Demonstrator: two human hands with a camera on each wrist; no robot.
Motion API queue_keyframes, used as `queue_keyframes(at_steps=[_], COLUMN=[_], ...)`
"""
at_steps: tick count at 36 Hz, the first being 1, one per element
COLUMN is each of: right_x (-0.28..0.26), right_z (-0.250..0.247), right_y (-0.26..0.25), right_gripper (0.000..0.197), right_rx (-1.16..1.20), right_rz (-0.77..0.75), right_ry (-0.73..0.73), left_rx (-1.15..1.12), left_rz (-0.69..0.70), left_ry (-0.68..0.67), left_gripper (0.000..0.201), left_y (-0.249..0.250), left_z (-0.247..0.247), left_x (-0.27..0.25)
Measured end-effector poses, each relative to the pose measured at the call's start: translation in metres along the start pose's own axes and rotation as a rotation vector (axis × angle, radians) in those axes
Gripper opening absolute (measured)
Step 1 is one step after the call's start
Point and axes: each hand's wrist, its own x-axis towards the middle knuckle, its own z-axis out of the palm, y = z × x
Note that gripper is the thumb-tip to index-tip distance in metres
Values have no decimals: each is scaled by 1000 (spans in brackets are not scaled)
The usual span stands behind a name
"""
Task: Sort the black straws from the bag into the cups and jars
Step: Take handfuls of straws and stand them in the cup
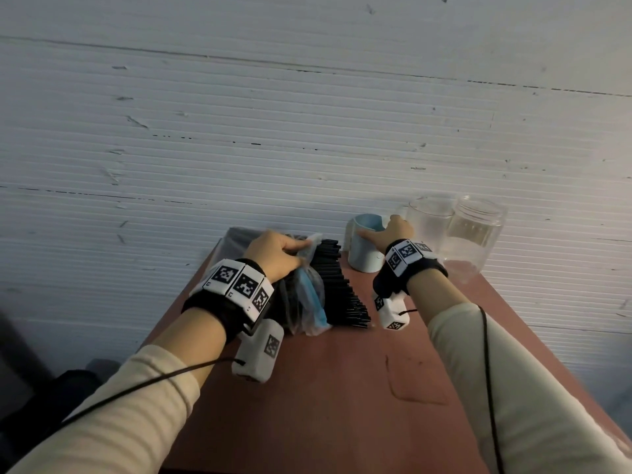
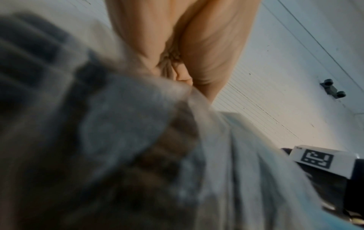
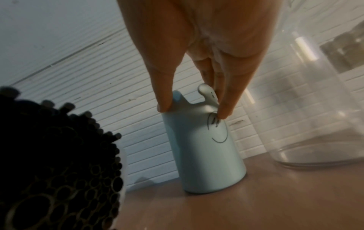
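Left hand: my left hand [image 1: 273, 251] is closed on the gathered top of the clear crinkly plastic bag [image 1: 309, 295], fingers curled round the film; in the left wrist view my fingers [image 2: 204, 51] bunch the plastic right at its neck.
Bag: it lies on the reddish-brown tabletop [image 1: 342, 388] at the left, a strip of light blue showing on it, and what is inside is blurred from the wrist view.
Black straws: a thick bundle of black plastic straws [image 1: 342, 285] lies lengthwise just beside the bag on its right, touching it; from the right wrist view their open round ends [image 3: 59, 163] face the camera. I cannot tell how much of the bundle is within the film.
Right hand: my right hand [image 1: 393, 232] grips the rim of the pale blue ceramic cup [image 1: 364, 248], thumb on one side and fingers [image 3: 228, 99] on the other.
Cup: it stands on the tabletop near the far edge, has two small ear-like bumps on its rim and a drawn smiling face [image 3: 216, 130] on its side.
Jars: two clear, wide-mouthed jars [image 1: 455, 230] stand upright side by side just to the right of the cup, against the white ribbed wall [image 1: 307, 114].
Wrists: both carry black bands with black-and-white marker tags [image 1: 239, 282].
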Motion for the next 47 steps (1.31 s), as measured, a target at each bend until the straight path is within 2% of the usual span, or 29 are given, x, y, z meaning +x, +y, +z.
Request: queue_keyframes(at_steps=[4, 8, 12, 16, 18, 23, 24, 27, 31, 33, 36, 40, 42, 47], right_x=[-5, -22, -56, -80, -88, -101, -104, -112, -120, -123, -130, -144, -149, -160], right_z=[-4, -16, -39, -60, -69, -89, -93, -100, -103, -103, -100, -90, -78, -43], right_y=[2, 10, 22, 38, 46, 67, 70, 77, 81, 81, 76, 51, 34, -9], right_gripper=[75, 49, 69, 81, 80, 41, 42, 64, 68, 77, 90, 65, 54, 42], right_rx=[-9, 73, 149, 127, 89, 15, 11, -9, -19, -35, -56, 8, 86, 201], right_rz=[-42, -79, -113, -112, -106, -71, -60, -3, 37, 49, -25, -299, -399, -459], right_ry=[-21, 12, 19, -26, -30, -13, -21, -56, -104, -116, -53, 83, 44, -215], left_rx=[-29, -19, -1, 6, 3, 7, -1, -12, 7, 13, 9, 19, -3, -50], left_rz=[7, 7, 9, 7, 11, 39, 46, 66, 78, 80, 87, 86, 83, 71], left_ry=[-1, -8, -23, -27, -37, -45, -47, -56, -27, -4, 26, 76, 85, 99], left_gripper=[38, 39, 40, 38, 39, 37, 37, 39, 40, 40, 41, 40, 38, 41], left_y=[0, 0, 1, 3, 6, 8, 8, 10, 14, 15, 17, 20, 23, 28], left_z=[0, 1, 0, -3, -3, -5, -7, -11, -12, -11, -12, -15, -17, -18], left_x=[-3, -6, -11, -20, -25, -41, -45, -54, -62, -65, -67, -68, -67, -62])
